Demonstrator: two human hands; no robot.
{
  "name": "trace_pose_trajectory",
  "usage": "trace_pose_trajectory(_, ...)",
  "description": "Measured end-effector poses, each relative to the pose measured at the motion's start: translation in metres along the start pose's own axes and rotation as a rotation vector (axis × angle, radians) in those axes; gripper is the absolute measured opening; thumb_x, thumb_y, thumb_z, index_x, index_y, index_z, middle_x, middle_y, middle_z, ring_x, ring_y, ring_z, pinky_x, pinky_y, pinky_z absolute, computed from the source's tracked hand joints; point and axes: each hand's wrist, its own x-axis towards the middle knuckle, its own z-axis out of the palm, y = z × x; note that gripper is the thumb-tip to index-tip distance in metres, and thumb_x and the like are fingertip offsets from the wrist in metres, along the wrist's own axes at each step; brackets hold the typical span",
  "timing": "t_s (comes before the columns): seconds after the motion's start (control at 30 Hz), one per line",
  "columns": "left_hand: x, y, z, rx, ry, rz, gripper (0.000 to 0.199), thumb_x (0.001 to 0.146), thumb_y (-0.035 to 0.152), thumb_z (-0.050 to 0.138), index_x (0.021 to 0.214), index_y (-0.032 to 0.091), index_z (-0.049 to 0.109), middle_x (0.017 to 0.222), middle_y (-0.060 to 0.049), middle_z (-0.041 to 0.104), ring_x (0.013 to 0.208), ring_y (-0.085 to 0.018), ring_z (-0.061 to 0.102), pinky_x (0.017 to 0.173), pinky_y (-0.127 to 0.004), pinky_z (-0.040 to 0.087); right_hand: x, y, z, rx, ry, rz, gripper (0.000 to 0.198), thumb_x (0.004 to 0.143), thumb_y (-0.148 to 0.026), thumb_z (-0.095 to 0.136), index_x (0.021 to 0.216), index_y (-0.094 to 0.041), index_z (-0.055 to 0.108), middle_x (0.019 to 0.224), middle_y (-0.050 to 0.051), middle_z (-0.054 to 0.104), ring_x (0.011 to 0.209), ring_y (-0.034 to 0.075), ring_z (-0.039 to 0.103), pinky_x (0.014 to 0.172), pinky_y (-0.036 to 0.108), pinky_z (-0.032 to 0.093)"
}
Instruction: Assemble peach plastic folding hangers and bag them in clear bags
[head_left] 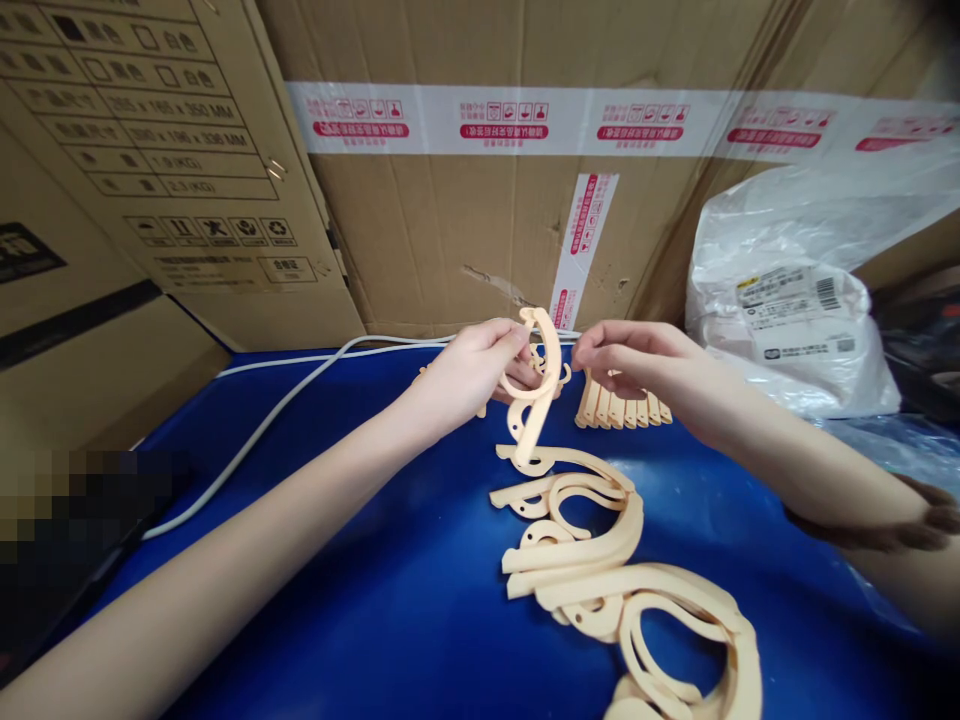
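Observation:
My left hand (480,370) is closed around a curved beige plastic piece (551,350), with the thumb on top. The piece stands up from the fingers, and its straight end slants down over the nearest loose pieces. To its right, my right hand (637,365) has its fingers curled and the thumb near the index finger. Whatever may be between those fingertips is hidden. Under that hand lies a neat row of slim beige pieces (622,405). Toward me, several similar curved pieces (577,545) with rings and small holes overlap in a loose line.
A blue surface (360,590) lies under everything. Cardboard boxes (435,230) wall off the back and left. A white cable (277,410) runs along the left and rear. At right sits a white plastic bag (795,330) with a label, beside clear plastic film (900,450).

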Motion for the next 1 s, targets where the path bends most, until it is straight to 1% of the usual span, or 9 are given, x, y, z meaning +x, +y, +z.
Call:
trace_pose_trajectory(0.13,-0.002,0.002,0.000,0.012,0.004,0.013,0.026,0.101,0.017,0.043,0.077,0.015,0.053,0.062,0.001,0.065,0.053,-0.010,0.065,0.048,-0.016,0.047,0.001,0.003,0.000,-0.019,0.002,-0.014,0.025,0.079,-0.045,0.066,0.081,-0.021,0.060,0.080,0.003,0.066,0.059,0.011,0.049,0.049,0.026,0.030)
trace_pose_trajectory(0.27,-0.003,0.001,0.001,0.033,-0.073,-0.008,0.022,0.098,0.016,0.048,0.077,0.015,0.055,0.063,0.000,0.067,0.055,-0.011,0.066,0.050,-0.017,0.048,0.000,0.000,0.007,-0.038,-0.075,-0.030,0.030,0.076,-0.049,0.069,0.078,-0.020,0.063,0.071,0.001,0.062,0.060,0.012,0.050,0.054,0.027,0.036)
trace_pose_trajectory(0.43,0.001,0.002,-0.010,0.160,-0.064,0.141,0.027,0.096,0.020,0.051,0.072,0.014,0.059,0.071,-0.003,0.070,0.061,-0.009,0.064,0.059,-0.018,0.048,0.002,0.002,-0.007,-0.143,0.059,-0.077,0.022,0.084,-0.042,0.063,0.077,-0.022,0.063,0.068,-0.001,0.061,0.058,0.012,0.051,0.054,0.028,0.038)
trace_pose_trajectory(0.5,0.002,0.004,-0.015,0.242,-0.078,0.223,0.029,0.094,0.020,0.053,0.068,0.013,0.061,0.071,-0.002,0.068,0.061,-0.008,0.059,0.059,-0.018,0.044,0.003,0.004,-0.015,-0.292,0.090,-0.147,0.023,0.088,-0.044,0.059,0.085,-0.022,0.064,0.071,0.001,0.064,0.058,0.014,0.053,0.053,0.029,0.038)
trace_pose_trajectory(0.63,-0.002,0.001,-0.017,0.372,-0.146,0.354,0.036,0.097,0.028,0.045,0.063,0.017,0.050,0.058,0.004,0.051,0.051,-0.009,0.045,0.050,-0.021,0.033,0.002,0.009,-0.021,-0.896,0.210,-0.452,0.029,0.095,-0.039,0.043,0.091,-0.019,0.064,0.080,0.009,0.068,0.066,0.021,0.059,0.055,0.033,0.036)
trace_pose_trajectory(0.73,-0.006,-0.007,-0.014,0.554,-0.065,0.575,0.035,0.100,0.031,0.037,0.067,0.020,0.044,0.061,0.004,0.046,0.055,-0.011,0.042,0.054,-0.024,0.030,0.002,0.014,-0.019,-1.033,0.158,-0.473,0.024,0.092,-0.032,0.040,0.085,-0.018,0.058,0.069,0.011,0.064,0.058,0.021,0.056,0.052,0.034,0.030)
trace_pose_trajectory(0.83,-0.002,-0.018,-0.010,0.683,0.035,0.666,0.030,0.100,0.031,0.035,0.073,0.021,0.044,0.064,0.003,0.045,0.057,-0.012,0.043,0.059,-0.026,0.030,0.003,0.014,-0.018,-0.774,0.021,-0.359,0.028,0.096,-0.038,0.037,0.078,-0.021,0.052,0.056,0.002,0.054,0.045,0.014,0.045,0.047,0.031,0.030)
trace_pose_trajectory(0.93,0.014,-0.030,-0.007,0.658,0.081,0.519,0.032,0.101,0.033,0.032,0.074,0.021,0.044,0.068,0.002,0.048,0.062,-0.014,0.048,0.062,-0.025,0.033,0.007,0.013,-0.022,-0.246,-0.011,-0.176,0.032,0.098,-0.047,0.037,0.084,-0.023,0.054,0.053,-0.004,0.044,0.039,0.010,0.035,0.041,0.029,0.026)
trace_pose_trajectory(1.0,0.030,-0.038,-0.006,0.633,0.080,0.380,0.032,0.100,0.032,0.030,0.075,0.021,0.047,0.071,0.000,0.055,0.066,-0.015,0.053,0.062,-0.024,0.036,0.009,0.013,-0.026,-0.028,0.023,-0.098,0.029,0.095,-0.046,0.043,0.089,-0.022,0.057,0.053,-0.005,0.042,0.038,0.009,0.032,0.040,0.029,0.022)
